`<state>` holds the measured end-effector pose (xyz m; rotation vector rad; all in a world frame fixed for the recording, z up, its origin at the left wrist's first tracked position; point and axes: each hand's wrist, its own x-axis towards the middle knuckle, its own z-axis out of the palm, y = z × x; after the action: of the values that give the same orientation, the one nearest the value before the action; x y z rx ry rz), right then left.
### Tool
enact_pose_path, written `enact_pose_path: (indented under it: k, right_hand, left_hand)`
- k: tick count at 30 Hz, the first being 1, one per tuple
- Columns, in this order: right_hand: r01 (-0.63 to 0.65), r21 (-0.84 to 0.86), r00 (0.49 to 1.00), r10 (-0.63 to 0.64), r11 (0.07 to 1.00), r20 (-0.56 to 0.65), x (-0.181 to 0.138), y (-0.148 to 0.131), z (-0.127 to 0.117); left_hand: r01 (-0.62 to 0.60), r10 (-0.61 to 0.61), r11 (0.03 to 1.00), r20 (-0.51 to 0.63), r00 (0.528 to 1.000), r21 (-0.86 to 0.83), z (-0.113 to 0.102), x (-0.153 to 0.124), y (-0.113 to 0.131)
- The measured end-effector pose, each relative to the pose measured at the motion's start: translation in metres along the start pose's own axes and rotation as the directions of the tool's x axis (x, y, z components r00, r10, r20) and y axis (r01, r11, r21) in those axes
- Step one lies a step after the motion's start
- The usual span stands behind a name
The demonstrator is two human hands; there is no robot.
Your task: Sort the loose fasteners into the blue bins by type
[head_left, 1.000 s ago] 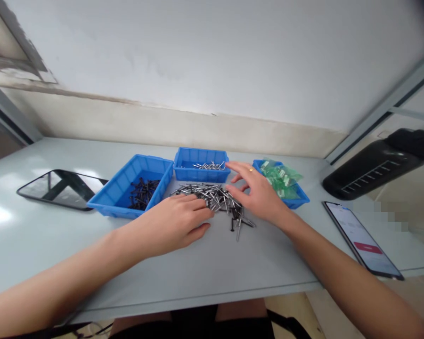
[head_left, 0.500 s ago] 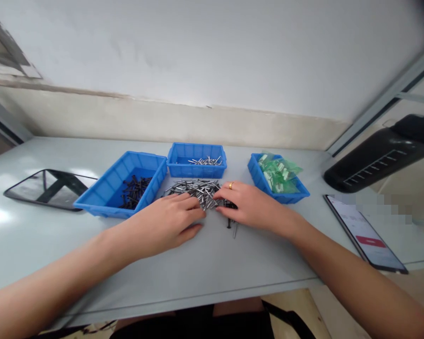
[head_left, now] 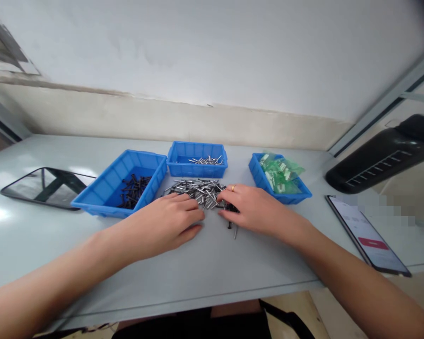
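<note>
A mixed pile of thin silver pins, which look like rivets, and black screws (head_left: 207, 192) lies mid-table. My left hand (head_left: 178, 216) rests at the pile's left near side, thumb apart from the fingers; its fingertips partly hide the pieces under them. On the right side, my right hand (head_left: 245, 207), with a gold ring, curves over the pile. A gap shows between its thumb and fingers, with dark screws below. Close to that hand lie a loose black screw (head_left: 229, 225) and a silver pin (head_left: 235, 231). Neither hand visibly holds a piece.
A blue bin (head_left: 108, 176) at left contains black screws. Behind the pile, a smaller blue bin (head_left: 182, 169) contains silver pins. Green plastic packets (head_left: 282, 174) fill a blue bin (head_left: 293, 199) at right. Further right are a phone (head_left: 367, 235) and black bottle (head_left: 371, 162); a black-framed stand (head_left: 44, 188) lies left.
My right hand has shifted very slightly right, its fingers drawn back a little from the middle of the pile. My left hand stays nearly in place. The camera view has shifted slightly.
</note>
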<state>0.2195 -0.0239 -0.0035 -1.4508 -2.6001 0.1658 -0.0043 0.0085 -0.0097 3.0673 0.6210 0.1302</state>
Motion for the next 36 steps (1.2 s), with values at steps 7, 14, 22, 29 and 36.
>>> enact_pose_path:
  k: [7,14,22,29,36]
  right_hand:
    - [-0.040,-0.009,0.998,0.040,0.999,0.038,-0.003,0.000,0.000]
    - [-0.072,-0.079,0.997,0.070,0.994,-0.034,-0.002,0.001,0.001]
    - [-0.194,-0.217,0.955,0.133,0.957,-0.265,0.000,0.003,-0.006]
    - [0.142,0.062,0.932,-0.112,0.988,-0.346,-0.002,-0.008,-0.004]
    - [0.296,0.061,0.890,-0.252,0.953,-0.380,-0.005,-0.011,-0.006]
  left_hand:
    - [-0.018,0.018,1.000,-0.025,1.000,-0.003,-0.002,-0.001,0.001]
    - [-0.026,0.023,0.999,-0.075,0.997,-0.040,-0.003,0.000,0.002]
    - [0.099,-0.086,0.993,-0.198,0.976,0.060,-0.001,0.002,0.001]
    - [0.155,-0.146,0.988,-0.298,0.943,0.004,-0.006,0.002,0.001]
    - [0.087,-0.087,0.996,-0.340,0.937,-0.014,-0.008,0.002,0.001]
